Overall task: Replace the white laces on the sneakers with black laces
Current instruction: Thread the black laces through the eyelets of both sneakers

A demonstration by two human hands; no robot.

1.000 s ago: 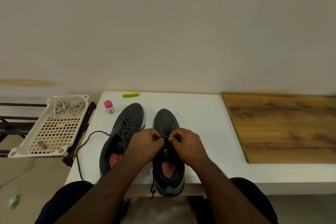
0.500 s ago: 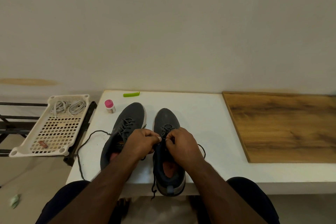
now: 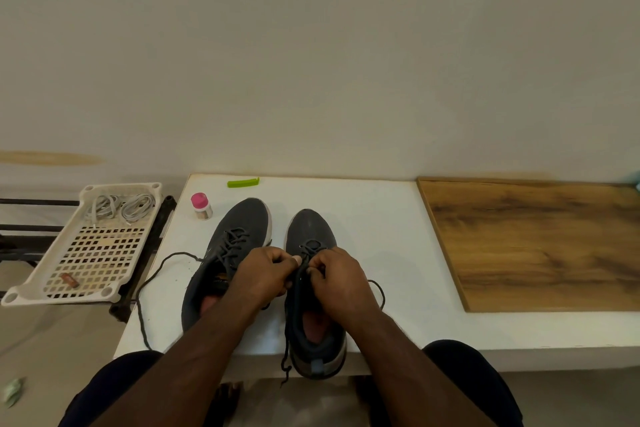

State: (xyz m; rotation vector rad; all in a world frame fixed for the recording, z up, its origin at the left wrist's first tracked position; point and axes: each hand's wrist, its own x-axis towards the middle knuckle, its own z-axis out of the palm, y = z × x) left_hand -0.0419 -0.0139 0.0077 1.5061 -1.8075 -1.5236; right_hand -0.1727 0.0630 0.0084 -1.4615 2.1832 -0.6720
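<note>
Both hands over right sneaker (image 3: 313, 291) on white desk (image 3: 381, 236): left hand (image 3: 265, 276) and right hand (image 3: 341, 282) each pinch the black lace (image 3: 304, 262). Left sneaker (image 3: 230, 253) just beside. White laces (image 3: 119, 208) in tray (image 3: 31, 288) off desk's left.

Dark grey sneakers (image 3: 308, 239), black laces (image 3: 152, 288); pink-capped bottle (image 3: 201, 206); green clip (image 3: 243, 182).

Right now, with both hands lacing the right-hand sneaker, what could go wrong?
The black lace hangs off the table edge below the right-hand sneaker; it may snag. That sneaker's heel overhangs the edge, so a hard pull from the left hand or right hand could tip it off.
</note>
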